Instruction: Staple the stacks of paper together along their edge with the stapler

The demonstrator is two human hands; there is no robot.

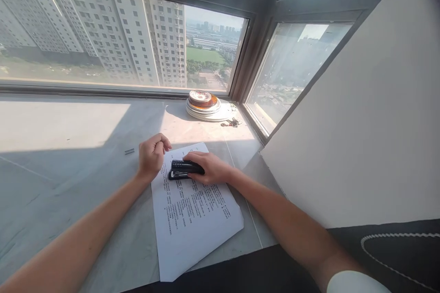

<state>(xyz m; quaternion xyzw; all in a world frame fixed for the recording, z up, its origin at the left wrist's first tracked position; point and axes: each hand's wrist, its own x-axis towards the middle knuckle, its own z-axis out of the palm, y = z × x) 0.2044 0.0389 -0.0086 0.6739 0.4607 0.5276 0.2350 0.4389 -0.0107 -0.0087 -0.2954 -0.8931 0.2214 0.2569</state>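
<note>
My right hand (210, 168) is wrapped around a black stapler (178, 165), which lies over the upper part of some printed paper (192, 233). The stapler's front end points left, and a small gap shows between its upper arm and base. At the paper's upper left edge, my left hand (150, 156) is closed with curled fingers; whatever may be inside them is hidden. Two small strips of staples (129, 151) lie to the left of that hand. The paper's lower right part reaches to the ledge's front edge, with corners that look bent or cut.
A stack of plates and bowls (203, 106) stands by the window corner on the pale stone ledge (44, 183). Keys (231, 122) lie in front of it. A white wall (357, 146) slopes along the right. A pale twisted cord (395, 235) lies on a dark surface at lower right.
</note>
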